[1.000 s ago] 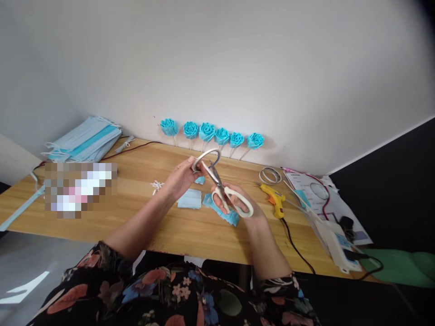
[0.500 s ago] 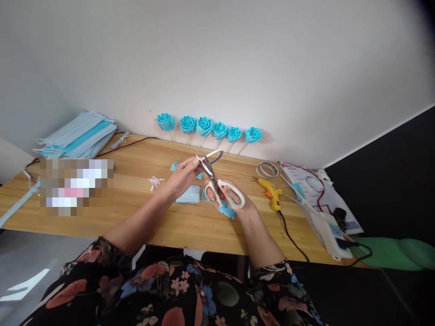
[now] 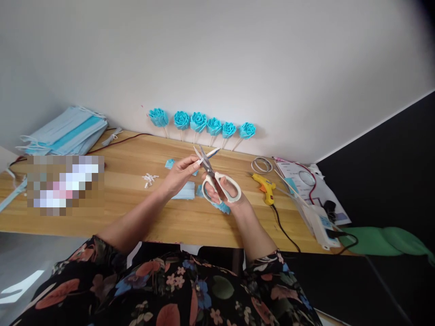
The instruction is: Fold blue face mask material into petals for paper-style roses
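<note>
Above the middle of the table, the left hand pinches a thin strip, white with a dark blue side, between thumb and fingertips. The strip runs out past the scissors, whose parted blades lie across it near the pinch; whether they touch it, I cannot tell. The right hand grips the scissors, thumb and fingers through the white loops.

The strip looks light and bendy, likely to flex under little force, so a flat pinch close to the blades should steady it best, with fingertips clear of the edges. The scissors look stiff and somewhat heavier, sharp toward the tips; the loops are the safe hold.

On the table, white bits lie left of the hands, a pale blue sheet below them, and a glue gun to the right.
</note>
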Tool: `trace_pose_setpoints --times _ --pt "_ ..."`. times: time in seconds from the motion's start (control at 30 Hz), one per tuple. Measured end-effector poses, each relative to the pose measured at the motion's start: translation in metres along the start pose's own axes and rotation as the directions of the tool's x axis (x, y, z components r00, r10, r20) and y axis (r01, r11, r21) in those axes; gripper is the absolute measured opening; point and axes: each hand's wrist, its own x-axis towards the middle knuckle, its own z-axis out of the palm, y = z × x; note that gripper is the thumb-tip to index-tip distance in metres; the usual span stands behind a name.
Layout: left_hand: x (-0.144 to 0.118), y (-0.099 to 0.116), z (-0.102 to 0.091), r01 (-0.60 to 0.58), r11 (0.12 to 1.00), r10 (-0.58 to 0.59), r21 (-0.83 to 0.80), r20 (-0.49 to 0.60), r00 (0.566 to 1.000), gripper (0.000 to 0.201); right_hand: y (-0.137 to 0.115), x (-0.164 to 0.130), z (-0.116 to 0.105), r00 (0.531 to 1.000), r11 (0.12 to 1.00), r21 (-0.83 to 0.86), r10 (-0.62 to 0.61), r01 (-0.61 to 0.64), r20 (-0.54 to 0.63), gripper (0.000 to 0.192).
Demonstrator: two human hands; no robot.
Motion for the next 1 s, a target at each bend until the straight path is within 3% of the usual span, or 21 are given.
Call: trace_pose_setpoints --times 0.23,0.43,0.6,0.77,1.0 --pt "-0.002 0.008 0.003 0.021 0.999 -0.021 -0.026 -0.014 1.0 0.021 -0.002 -0.001 -0.004 0.999 0.999 -0.028 -0.037 0.037 0.023 0.062" --pt "0.002 0.008 -0.002 0.053 0.999 -0.05 0.014 -0.157 0.986 0.027 -0.001 -0.001 0.011 0.978 0.99 -0.132 -0.011 0.039 0.208 0.068" --pt "0.005 0.014 -0.006 0.018 0.997 -0.028 -0.077 -0.131 0.991 0.026 -0.021 -0.004 0.01 0.963 0.973 -0.228 0.036 0.027 0.268 0.066" --pt "0.005 0.015 -0.006 0.003 0.994 -0.013 -0.105 -0.087 0.996 0.032 -0.043 -0.015 -0.006 0.97 0.942 -0.335 0.069 0.013 0.232 0.064" --pt "0.005 0.015 -0.007 0.003 0.992 -0.014 -0.129 -0.09 0.996 0.039 -0.028 -0.022 -0.014 0.985 0.95 -0.309 0.104 -0.056 0.141 0.065"
